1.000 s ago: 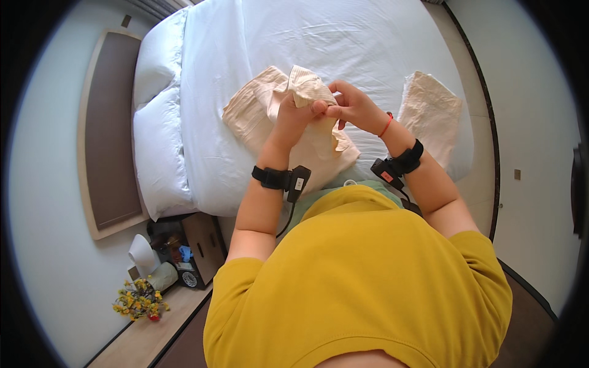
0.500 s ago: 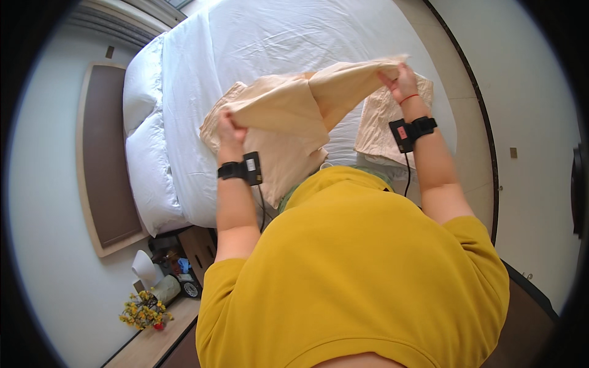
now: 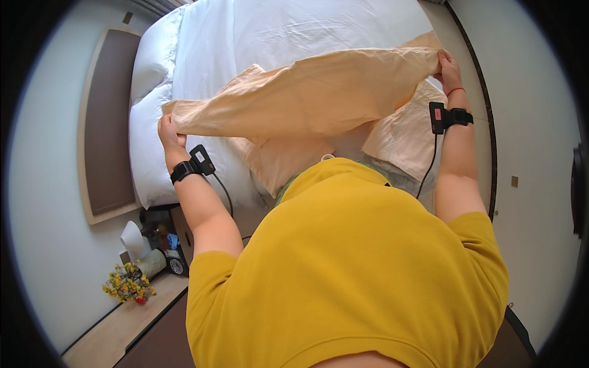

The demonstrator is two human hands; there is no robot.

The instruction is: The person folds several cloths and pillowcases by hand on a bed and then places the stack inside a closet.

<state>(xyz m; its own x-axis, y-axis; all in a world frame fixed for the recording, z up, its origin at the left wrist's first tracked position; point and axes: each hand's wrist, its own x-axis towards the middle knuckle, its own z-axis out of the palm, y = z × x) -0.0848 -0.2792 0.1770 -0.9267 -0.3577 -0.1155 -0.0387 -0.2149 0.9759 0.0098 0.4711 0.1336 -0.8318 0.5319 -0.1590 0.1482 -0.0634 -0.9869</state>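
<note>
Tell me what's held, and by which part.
A peach cloth: the left grip holds its ribbed end, the right grip the opposite end.

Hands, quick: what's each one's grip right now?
Left hand: closed, holding the left end of the peach cloth.
Right hand: closed, holding the same cloth's right end.

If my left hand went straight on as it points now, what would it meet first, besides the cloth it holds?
Probably the nearer white pillow on the bed, beyond the left hand and the beige cloth it grips; the hand's height is unclear, so it may pass above.
</note>
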